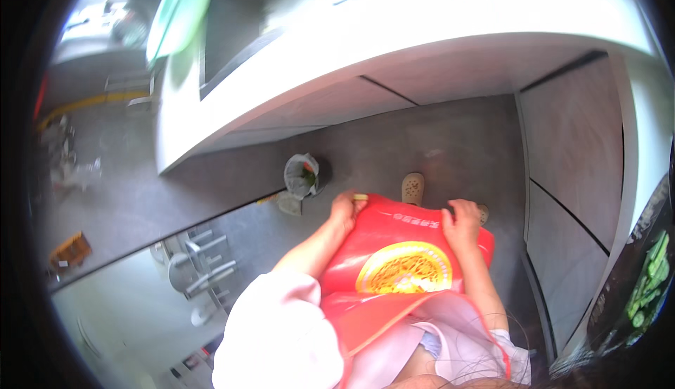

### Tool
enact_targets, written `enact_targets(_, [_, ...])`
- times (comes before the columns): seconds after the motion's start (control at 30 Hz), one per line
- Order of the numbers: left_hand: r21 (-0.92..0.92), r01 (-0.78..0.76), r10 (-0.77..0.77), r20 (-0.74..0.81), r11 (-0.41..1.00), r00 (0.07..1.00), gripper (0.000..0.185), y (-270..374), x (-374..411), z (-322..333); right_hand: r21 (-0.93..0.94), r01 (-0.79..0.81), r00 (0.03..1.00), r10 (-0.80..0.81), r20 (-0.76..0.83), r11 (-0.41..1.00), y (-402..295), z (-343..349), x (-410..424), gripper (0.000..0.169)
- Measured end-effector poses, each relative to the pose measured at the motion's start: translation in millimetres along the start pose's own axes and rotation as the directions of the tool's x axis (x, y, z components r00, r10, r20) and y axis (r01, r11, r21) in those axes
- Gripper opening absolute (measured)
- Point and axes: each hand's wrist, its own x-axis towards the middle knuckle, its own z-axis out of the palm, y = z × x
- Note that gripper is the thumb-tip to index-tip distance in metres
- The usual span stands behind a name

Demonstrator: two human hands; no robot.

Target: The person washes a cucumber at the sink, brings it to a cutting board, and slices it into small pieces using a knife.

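Note:
A glossy red apron with a yellow round print hangs from my neck over a pale shirt. My left hand is at the apron's far left edge, its fingers curled by a small yellowish piece; whether it grips the cloth is not clear. On the right side of the apron rests my right hand, its fingers bent over the red material; whether they pinch it cannot be told. Beyond the apron, one beige clog shows on the floor, and part of the other clog is beside my right hand.
A white counter curves across the front, with cabinets on the right. A lined waste bin stands on the grey floor. Green vegetables lie at the far right. An orange-brown box is at the left.

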Motion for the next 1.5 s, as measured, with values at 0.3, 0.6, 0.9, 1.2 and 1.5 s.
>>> enact_targets(0.3, [-0.129, -0.062, 0.001, -0.423, 0.990, 0.906, 0.030, 72.1, 55.5, -210.5, -0.251, -0.033, 0.979, 0.082, 0.188, 0.967, -35.9, -57.9, -73.3, 0.014])
enact_targets(0.6, [0.455, -0.550, 0.212, 0.603, 0.700, 0.769, 0.029, 87.3, -84.0, -59.9, -0.358, -0.245, 0.968, 0.251, -0.028, 0.901, -97.2, -92.3, -145.6, 0.011])
enact_targets(0.9, [0.043, -0.994, -0.091, 0.995, 0.103, 0.034, 0.022, 117.6, -277.8, 100.6, -0.275, -0.435, 0.473, -0.043, -0.880, 0.857, -171.4, -290.8, -176.3, 0.013])
enact_targets(1.2, [-0.646, -0.746, -0.197, 0.762, -0.159, -0.618, 0.027, 63.7, -483.7, 264.0, -0.461, -0.628, 0.615, 0.036, -0.788, 0.626, -87.1, -398.0, -195.1, 0.025])
enact_targets(1.5, [-0.662, -0.453, -0.298, 0.707, -0.597, -0.641, 0.046, -52.0, -588.8, 408.2, -0.214, -0.409, 0.702, 0.157, -0.695, 0.887, -83.4, -419.4, -200.6, 0.027])
